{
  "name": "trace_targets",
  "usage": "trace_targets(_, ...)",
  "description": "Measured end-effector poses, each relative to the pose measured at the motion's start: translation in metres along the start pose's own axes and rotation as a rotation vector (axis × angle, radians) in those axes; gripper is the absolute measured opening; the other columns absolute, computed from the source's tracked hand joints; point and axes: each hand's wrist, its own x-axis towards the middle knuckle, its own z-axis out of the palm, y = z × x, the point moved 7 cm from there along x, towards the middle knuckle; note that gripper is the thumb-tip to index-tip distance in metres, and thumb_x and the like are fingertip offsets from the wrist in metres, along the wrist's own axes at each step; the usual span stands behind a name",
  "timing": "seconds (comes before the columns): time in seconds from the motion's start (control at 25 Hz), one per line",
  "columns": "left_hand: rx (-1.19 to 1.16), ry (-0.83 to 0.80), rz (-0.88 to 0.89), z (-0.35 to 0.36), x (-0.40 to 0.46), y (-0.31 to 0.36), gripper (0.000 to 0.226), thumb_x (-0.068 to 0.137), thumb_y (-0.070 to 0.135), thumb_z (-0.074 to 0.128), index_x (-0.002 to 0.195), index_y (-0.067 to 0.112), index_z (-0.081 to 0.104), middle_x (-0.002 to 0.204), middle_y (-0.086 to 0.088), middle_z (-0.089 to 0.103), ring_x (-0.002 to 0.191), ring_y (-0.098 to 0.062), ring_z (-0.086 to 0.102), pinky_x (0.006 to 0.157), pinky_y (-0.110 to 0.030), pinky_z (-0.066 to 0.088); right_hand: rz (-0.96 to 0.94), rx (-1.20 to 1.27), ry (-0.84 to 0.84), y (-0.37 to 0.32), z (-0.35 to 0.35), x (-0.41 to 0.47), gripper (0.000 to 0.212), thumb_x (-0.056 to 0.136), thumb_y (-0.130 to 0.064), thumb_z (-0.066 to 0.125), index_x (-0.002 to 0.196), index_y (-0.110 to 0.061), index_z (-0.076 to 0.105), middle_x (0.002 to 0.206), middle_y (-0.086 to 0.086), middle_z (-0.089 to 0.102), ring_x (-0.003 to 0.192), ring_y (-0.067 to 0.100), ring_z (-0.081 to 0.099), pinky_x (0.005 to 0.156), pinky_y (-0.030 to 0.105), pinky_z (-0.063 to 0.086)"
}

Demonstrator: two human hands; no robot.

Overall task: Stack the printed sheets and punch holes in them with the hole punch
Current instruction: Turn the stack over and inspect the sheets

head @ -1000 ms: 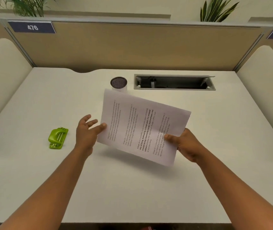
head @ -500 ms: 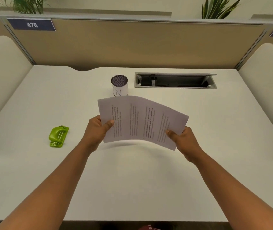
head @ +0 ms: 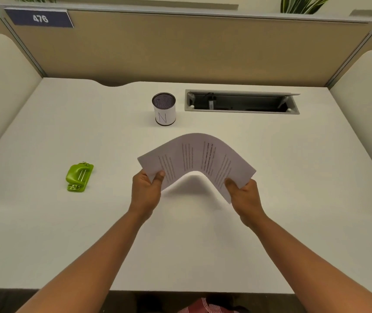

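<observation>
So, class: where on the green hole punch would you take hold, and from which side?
Take the green hole punch across its raised lever hump, coming from above. It lies flat on the desk, untouched, left of the left hand, its narrow width suiting a thumb-and-finger grip. Both hands hold the sheets.
</observation>
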Motion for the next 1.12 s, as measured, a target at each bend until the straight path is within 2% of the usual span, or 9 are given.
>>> trace_targets(0.08,-0.019,0.013,0.005,0.000,-0.001,0.001,0.022,0.099,0.012,0.065,0.102,0.034,0.070,0.097,0.026,0.077,0.094,-0.001,0.074,0.073,-0.012,0.056,-0.010,-0.006,-0.001,0.000,0.002,-0.002,0.026,0.098,-0.018,0.058,0.095,-0.041,0.070,0.094,-0.016,0.076,0.093,0.007,0.072,0.084,0.038,0.060)
trace_targets(0.2,-0.030,0.041,-0.036,0.003,-0.004,-0.002,0.023,0.099,0.010,0.065,0.102,0.033,0.069,0.094,0.024,0.077,0.097,-0.006,0.074,0.071,-0.012,0.056,0.028,-0.061,-0.012,0.007,0.007,-0.004,0.023,0.101,-0.013,0.055,0.097,-0.034,0.064,0.099,-0.007,0.072,0.103,0.029,0.068,0.090,0.052,0.056)
trace_targets(0.36,-0.036,0.061,-0.016,0.001,-0.001,-0.005,0.020,0.098,0.013,0.067,0.108,0.030,0.068,0.100,0.022,0.076,0.095,-0.004,0.074,0.076,-0.015,0.058,0.012,-0.034,0.011,0.006,0.006,-0.004,0.029,0.099,-0.016,0.057,0.093,-0.042,0.067,0.091,-0.017,0.075,0.093,0.009,0.071,0.083,0.038,0.060)
trace_targets(0.52,-0.017,0.062,-0.053,0.003,-0.004,-0.013,0.022,0.098,0.010,0.067,0.110,0.028,0.067,0.101,0.025,0.073,0.100,-0.003,0.072,0.075,-0.012,0.057,0.050,-0.086,-0.025,0.016,0.010,-0.005,0.029,0.100,-0.012,0.053,0.093,-0.039,0.062,0.102,0.007,0.072,0.101,0.032,0.066,0.089,0.060,0.056)
trace_targets(0.68,0.021,0.045,-0.027,0.003,0.001,-0.014,0.022,0.098,0.013,0.066,0.114,0.028,0.067,0.100,0.027,0.074,0.095,0.002,0.072,0.075,-0.011,0.057,0.011,-0.065,-0.018,0.013,0.008,-0.003,0.030,0.100,-0.014,0.054,0.102,-0.043,0.062,0.100,-0.015,0.071,0.096,0.010,0.069,0.079,0.033,0.061)
trace_targets(0.8,0.044,0.032,-0.050,0.005,0.000,-0.018,0.022,0.099,0.012,0.065,0.116,0.025,0.067,0.104,0.025,0.073,0.096,0.002,0.071,0.076,-0.013,0.058,0.034,-0.092,-0.027,0.022,0.010,-0.003,0.024,0.101,-0.011,0.053,0.115,-0.029,0.060,0.102,-0.009,0.069,0.099,0.024,0.067,0.082,0.045,0.060)
trace_targets(0.96,0.049,0.040,-0.055,0.004,0.002,-0.022,0.022,0.099,0.012,0.065,0.118,0.025,0.066,0.107,0.021,0.073,0.095,0.004,0.070,0.075,-0.008,0.055,0.023,-0.095,-0.013,0.021,0.009,-0.004,0.023,0.101,-0.010,0.052,0.114,-0.027,0.060,0.101,-0.008,0.070,0.094,0.012,0.068,0.086,0.045,0.059)
trace_targets(1.08,0.060,0.029,-0.072,0.006,0.002,-0.024,0.023,0.100,0.011,0.064,0.117,0.025,0.065,0.106,0.022,0.071,0.099,0.001,0.069,0.078,-0.012,0.055,0.042,-0.117,-0.036,0.024,0.009,-0.003,0.021,0.101,-0.008,0.050,0.107,-0.026,0.059,0.104,0.017,0.069,0.100,0.039,0.065,0.089,0.064,0.054)
trace_targets(1.12,0.063,0.030,-0.077,0.006,0.002,-0.024,0.023,0.100,0.011,0.064,0.115,0.027,0.065,0.105,0.024,0.071,0.098,0.001,0.069,0.078,-0.013,0.054,0.044,-0.118,-0.039,0.025,0.010,-0.002,0.021,0.101,-0.008,0.050,0.105,-0.027,0.059,0.105,0.019,0.068,0.101,0.042,0.063,0.088,0.065,0.053)
